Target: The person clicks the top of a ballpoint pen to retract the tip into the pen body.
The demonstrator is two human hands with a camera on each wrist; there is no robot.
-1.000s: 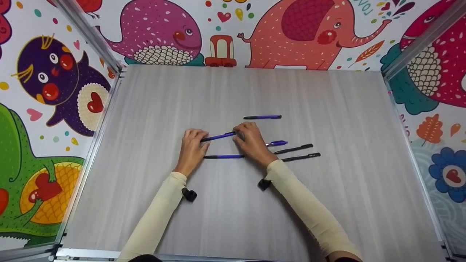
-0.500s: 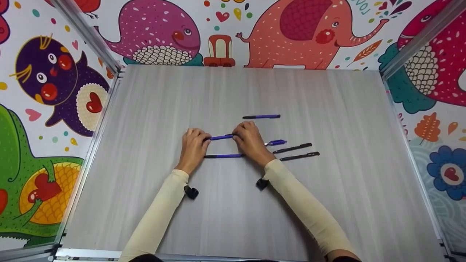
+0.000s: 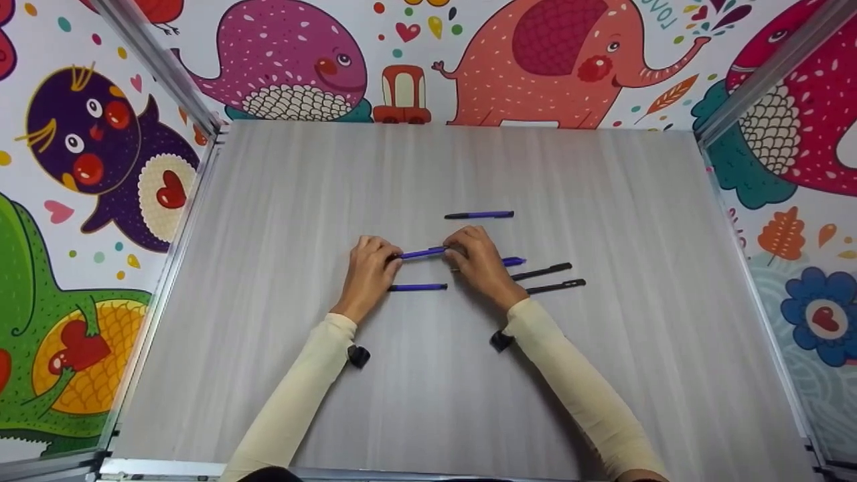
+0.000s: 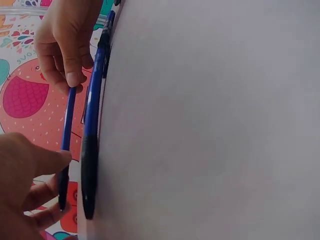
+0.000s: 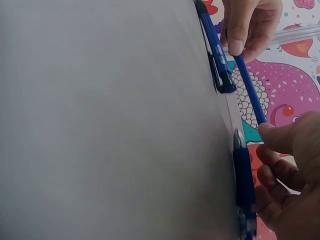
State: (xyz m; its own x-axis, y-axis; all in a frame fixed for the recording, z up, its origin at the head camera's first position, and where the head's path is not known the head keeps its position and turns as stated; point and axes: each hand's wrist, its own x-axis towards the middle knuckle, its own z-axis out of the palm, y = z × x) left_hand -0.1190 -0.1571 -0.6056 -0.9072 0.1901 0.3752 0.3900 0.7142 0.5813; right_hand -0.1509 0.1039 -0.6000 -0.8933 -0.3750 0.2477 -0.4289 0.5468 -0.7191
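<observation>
A blue pen (image 3: 422, 253) with a black grip is held between both hands, tilted slightly up to the right. At its black tip end the left hand (image 3: 367, 276) pinches it between thumb and fingers. The right hand (image 3: 483, 268) pinches the opposite end, which its fingers partly hide. Just nearer the body lies a second blue pen (image 3: 420, 287), its tip covered by the left hand. In the left wrist view the held pen (image 4: 69, 117) appears beyond that lying pen (image 4: 91, 110). Partly behind the right hand is a purple-blue clicker pen (image 5: 243, 180) with a silvery tip.
Two black pens (image 3: 543, 272) (image 3: 557, 286) lie to the right of the right hand, their left ends near the wrist. Farther back on the grey wood-grain table (image 3: 321, 181) lies another blue pen (image 3: 479, 215). Metal frame bars and cartoon-printed walls (image 3: 288, 60) border the table.
Both hands have shifted slightly right with the pen, which is less tilted than at first. The nearer pen's right end now shows; the clicker pen is more covered by the right hand.
</observation>
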